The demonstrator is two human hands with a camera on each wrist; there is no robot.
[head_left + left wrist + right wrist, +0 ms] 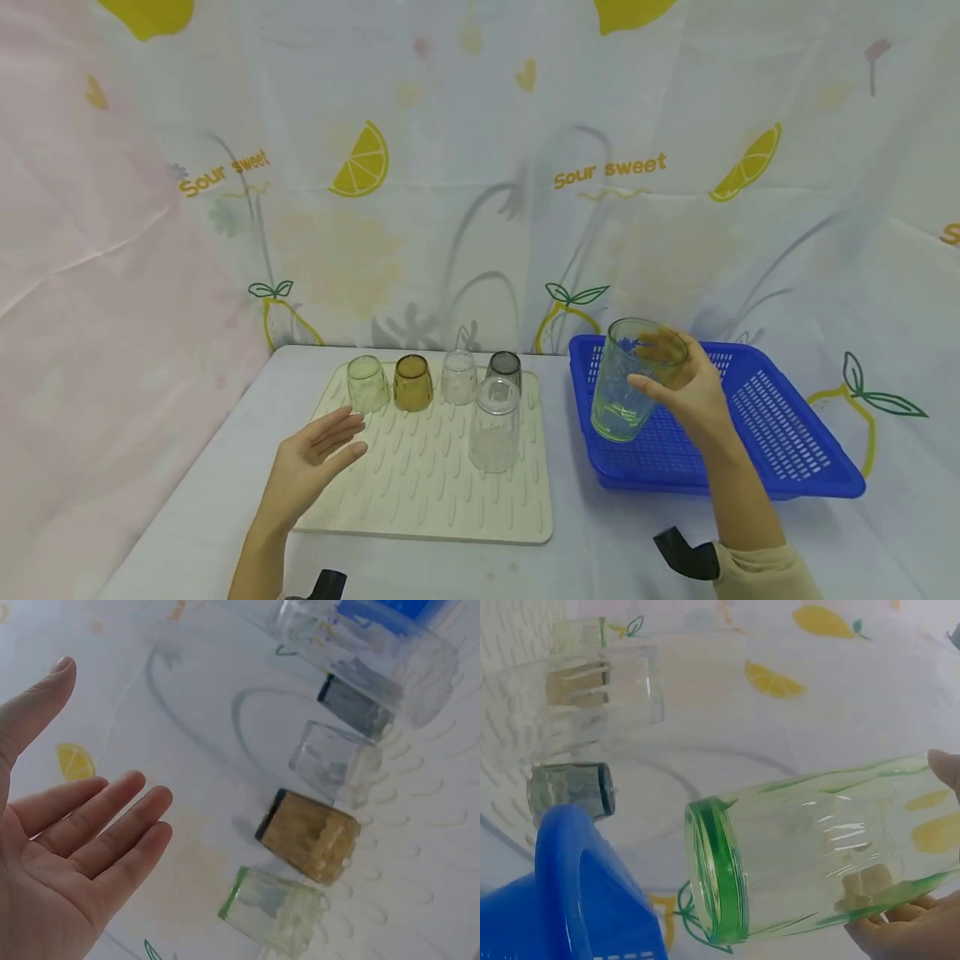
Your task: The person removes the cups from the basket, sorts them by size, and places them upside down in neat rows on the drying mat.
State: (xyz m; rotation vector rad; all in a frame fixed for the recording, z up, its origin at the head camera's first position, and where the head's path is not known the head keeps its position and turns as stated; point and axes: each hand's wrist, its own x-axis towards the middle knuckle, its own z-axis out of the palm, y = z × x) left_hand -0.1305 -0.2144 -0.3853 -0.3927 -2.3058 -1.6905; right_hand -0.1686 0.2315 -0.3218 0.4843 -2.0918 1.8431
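My right hand (693, 396) grips a tall green-tinted glass (626, 404) near its rim, tilted a little above the left part of a blue plastic basket (795, 417). In the right wrist view the glass (802, 855) shows its thick green base, with fingers on both sides of its far end. My left hand (311, 467) hovers over the left side of a cream drying mat (420, 500), fingers extended and holding nothing. Nearest it is a small green glass (367, 385). An amber glass (412, 385), a small clear glass (458, 379) and a grey glass (505, 367) continue that row.
A tall clear glass (495, 433) stands on the mat's right side, in front of the grey one. The blue basket sits right of the mat on the white table (195, 492). A lemon-print cloth (465, 250) hangs behind the table.
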